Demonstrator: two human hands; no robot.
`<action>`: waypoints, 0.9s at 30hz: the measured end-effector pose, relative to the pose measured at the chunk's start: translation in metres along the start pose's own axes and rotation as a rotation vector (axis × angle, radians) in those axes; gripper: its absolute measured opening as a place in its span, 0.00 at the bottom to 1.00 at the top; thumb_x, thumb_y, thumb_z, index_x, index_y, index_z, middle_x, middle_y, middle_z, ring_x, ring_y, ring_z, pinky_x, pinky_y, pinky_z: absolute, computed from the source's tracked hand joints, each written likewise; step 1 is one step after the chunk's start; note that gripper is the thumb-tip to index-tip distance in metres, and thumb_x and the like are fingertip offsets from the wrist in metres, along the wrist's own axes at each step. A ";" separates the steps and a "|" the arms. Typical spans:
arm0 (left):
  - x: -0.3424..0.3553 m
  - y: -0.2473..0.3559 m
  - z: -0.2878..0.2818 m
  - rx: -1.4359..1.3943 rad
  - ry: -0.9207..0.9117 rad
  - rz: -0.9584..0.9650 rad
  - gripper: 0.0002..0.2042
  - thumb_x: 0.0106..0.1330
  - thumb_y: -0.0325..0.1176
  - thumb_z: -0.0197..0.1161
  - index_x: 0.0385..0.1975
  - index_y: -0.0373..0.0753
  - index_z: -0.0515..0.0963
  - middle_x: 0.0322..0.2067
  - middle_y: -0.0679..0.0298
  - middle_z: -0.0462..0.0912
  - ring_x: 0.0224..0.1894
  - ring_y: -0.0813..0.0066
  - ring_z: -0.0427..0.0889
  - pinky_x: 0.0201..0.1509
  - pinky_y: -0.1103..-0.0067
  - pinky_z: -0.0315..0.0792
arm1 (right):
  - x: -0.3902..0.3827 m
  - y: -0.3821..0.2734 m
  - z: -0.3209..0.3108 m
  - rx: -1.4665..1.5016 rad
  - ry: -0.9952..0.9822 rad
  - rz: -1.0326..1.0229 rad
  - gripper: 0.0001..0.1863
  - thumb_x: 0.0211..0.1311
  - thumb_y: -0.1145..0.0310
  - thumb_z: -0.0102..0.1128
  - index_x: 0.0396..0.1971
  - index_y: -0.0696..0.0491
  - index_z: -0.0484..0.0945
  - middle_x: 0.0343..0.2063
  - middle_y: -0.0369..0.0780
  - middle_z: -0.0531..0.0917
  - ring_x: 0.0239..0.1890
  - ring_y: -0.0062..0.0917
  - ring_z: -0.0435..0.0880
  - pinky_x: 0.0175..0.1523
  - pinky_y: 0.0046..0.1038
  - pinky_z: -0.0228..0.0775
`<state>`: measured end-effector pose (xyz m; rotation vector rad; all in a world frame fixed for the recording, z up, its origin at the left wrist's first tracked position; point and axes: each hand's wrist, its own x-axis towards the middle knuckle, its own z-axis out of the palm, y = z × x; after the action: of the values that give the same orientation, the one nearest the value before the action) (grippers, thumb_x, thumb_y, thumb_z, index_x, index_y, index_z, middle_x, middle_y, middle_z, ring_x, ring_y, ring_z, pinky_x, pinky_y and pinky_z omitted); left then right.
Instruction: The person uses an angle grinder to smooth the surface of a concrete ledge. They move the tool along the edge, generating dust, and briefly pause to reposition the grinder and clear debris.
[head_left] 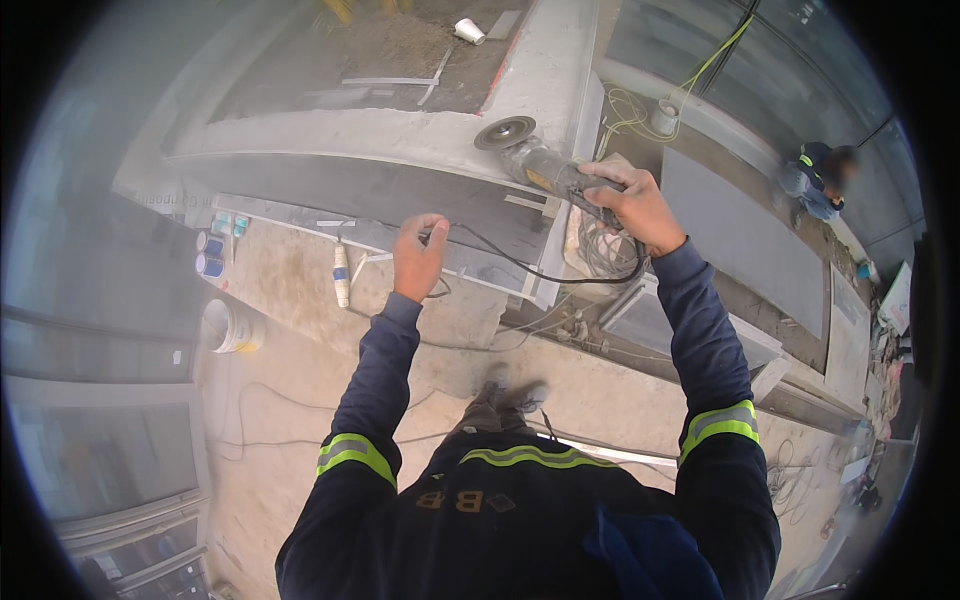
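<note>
In my right hand (pixel 640 205) is an angle grinder (pixel 552 168), gripped round its dusty body. Its round disc (pixel 506 132) points up and left, above the pale edge of a raised stone ledge (pixel 400 150). The dark power cord (pixel 500 257) leaves the grinder's back end, loops under it and runs left to my left hand (pixel 420 255). The fingers of that hand are pinched round the cord. Below the ledge lies a dark grey slab surface (pixel 400 190). Next to my left hand a white tube-shaped bottle (pixel 341 275) stands or lies by the slab's front edge; I cannot tell which.
A white bucket (pixel 232 327) and several blue-labelled cans (pixel 209 265) are at the left. Coiled cable (pixel 605 248) sits beneath the grinder, and more cords trail across the floor. A co-worker (pixel 820 182) crouches at the far right, beyond a large grey panel (pixel 745 235). Haze hangs over the left side.
</note>
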<state>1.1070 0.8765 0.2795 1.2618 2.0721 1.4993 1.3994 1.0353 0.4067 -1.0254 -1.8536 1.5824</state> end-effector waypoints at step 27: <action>0.008 -0.043 0.049 -0.488 0.450 -0.317 0.09 0.74 0.35 0.59 0.39 0.34 0.77 0.32 0.65 0.79 0.30 0.82 0.74 0.31 0.82 0.67 | 0.168 -0.026 0.122 0.182 -0.275 0.069 0.22 0.61 0.73 0.64 0.56 0.59 0.79 0.26 0.35 0.81 0.18 0.16 0.78 0.21 0.18 0.66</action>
<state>1.1142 0.9104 0.2233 0.4228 1.8452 2.0860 1.1995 1.0939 0.3901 -0.8334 -1.8197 1.9767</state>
